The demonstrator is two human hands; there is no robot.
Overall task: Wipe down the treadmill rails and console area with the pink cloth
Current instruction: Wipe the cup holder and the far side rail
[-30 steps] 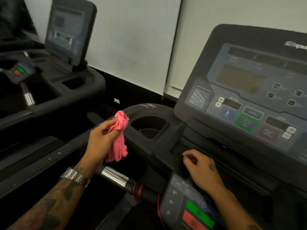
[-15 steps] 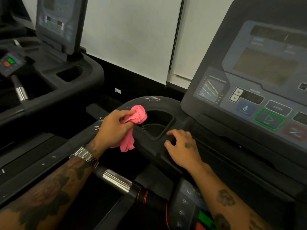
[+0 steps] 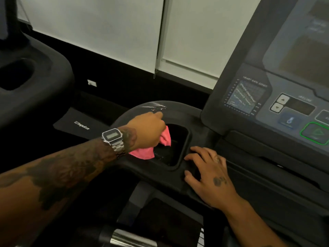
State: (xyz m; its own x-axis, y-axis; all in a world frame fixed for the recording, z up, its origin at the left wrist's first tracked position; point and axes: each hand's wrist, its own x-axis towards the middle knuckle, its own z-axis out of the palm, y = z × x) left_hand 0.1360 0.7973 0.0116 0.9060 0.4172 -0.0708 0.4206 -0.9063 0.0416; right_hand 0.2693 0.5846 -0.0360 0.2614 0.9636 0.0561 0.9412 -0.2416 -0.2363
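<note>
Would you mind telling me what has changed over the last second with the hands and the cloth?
The left hand carried the pink cloth forward from mid-air onto the rim of the cup holder, pressing it there. The right hand moved from the lower control pad up to the ledge beside the cup holder. The cloth stayed gripped in the left hand; the console is untouched.

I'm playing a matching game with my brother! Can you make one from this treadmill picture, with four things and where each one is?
Things:
1. pink cloth
2. wristwatch
3. right hand
4. green start button

Places:
A. on the console panel
B. flat on the ledge beside the cup holder
C. on the left wrist
D. bunched in the left hand

Pairs: 1-D, 2-C, 3-B, 4-A
</note>
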